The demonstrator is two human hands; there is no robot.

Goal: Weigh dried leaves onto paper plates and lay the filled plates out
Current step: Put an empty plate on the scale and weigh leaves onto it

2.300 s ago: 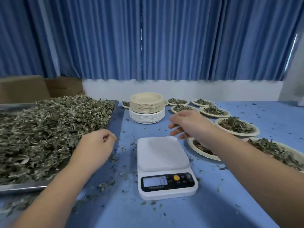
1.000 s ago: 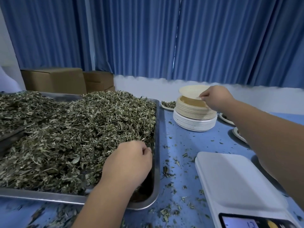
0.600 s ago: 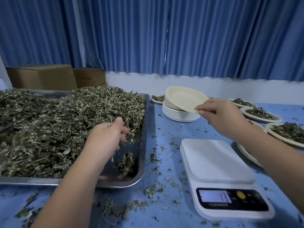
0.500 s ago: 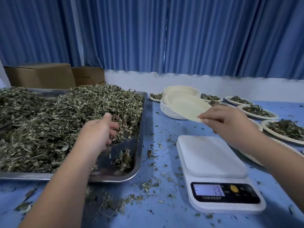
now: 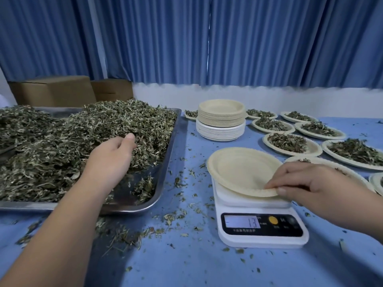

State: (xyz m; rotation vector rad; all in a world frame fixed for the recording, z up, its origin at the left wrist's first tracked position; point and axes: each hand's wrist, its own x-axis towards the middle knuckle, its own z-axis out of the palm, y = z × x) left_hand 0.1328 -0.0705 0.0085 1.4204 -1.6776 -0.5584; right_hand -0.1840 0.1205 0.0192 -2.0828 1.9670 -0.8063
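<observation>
While the left hand (image 5: 109,158) digs into the leaves (image 5: 62,146) heaped in the tray (image 5: 165,162), fingers buried so its grip cannot be told, the right hand (image 5: 306,183) pinches the near rim of an empty plate (image 5: 238,170) sitting on the scale (image 5: 263,239). Leaves: light, brittle, loose; likely to shed, so best taken as a cupped handful. Plate: thin, light, probably bends under load; support from beneath when moving it to the filled plates (image 5: 290,141) at right.
</observation>
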